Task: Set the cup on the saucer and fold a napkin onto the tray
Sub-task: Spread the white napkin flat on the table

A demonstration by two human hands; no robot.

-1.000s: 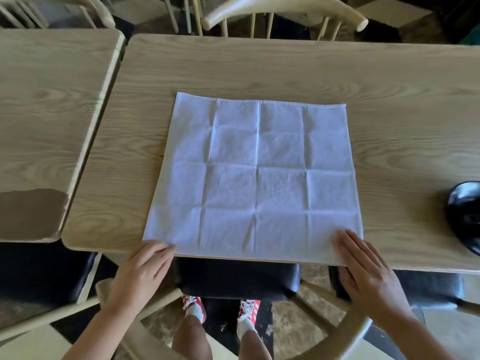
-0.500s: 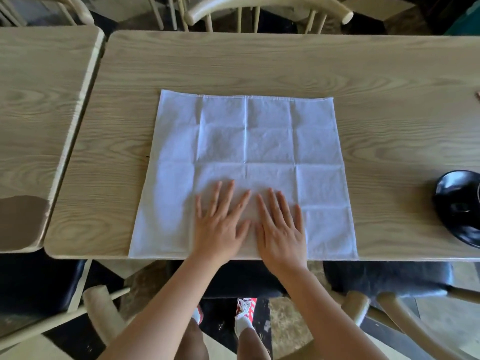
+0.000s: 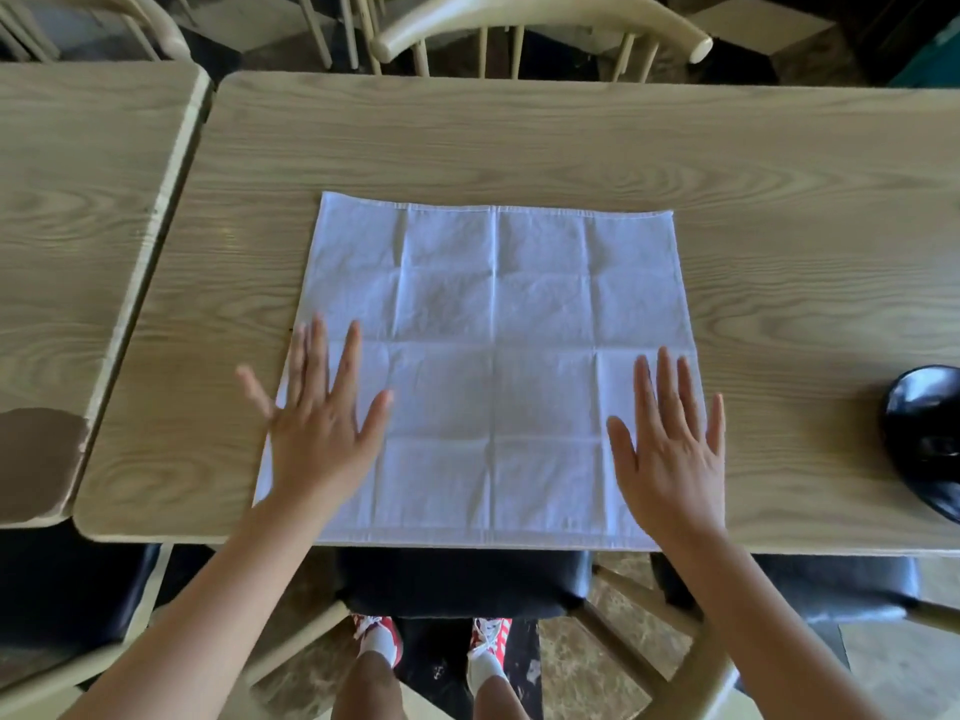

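Pressing flat, fingers spread, left hand (image 3: 317, 439) and right hand (image 3: 670, 449) grip nothing; creased square napkin (image 3: 493, 366) beneath.

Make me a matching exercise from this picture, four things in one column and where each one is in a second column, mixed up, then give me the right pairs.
Things:
1. white creased cloth napkin
2. left hand
3. right hand
4. glossy black dish

Places:
A. cut off by the right edge of the view
B. flat on the napkin's right edge
C. spread open in the middle of the light wooden table
D. flat on the napkin's left edge, little finger out over bare wood

Pairs: 1-C, 2-D, 3-B, 4-A
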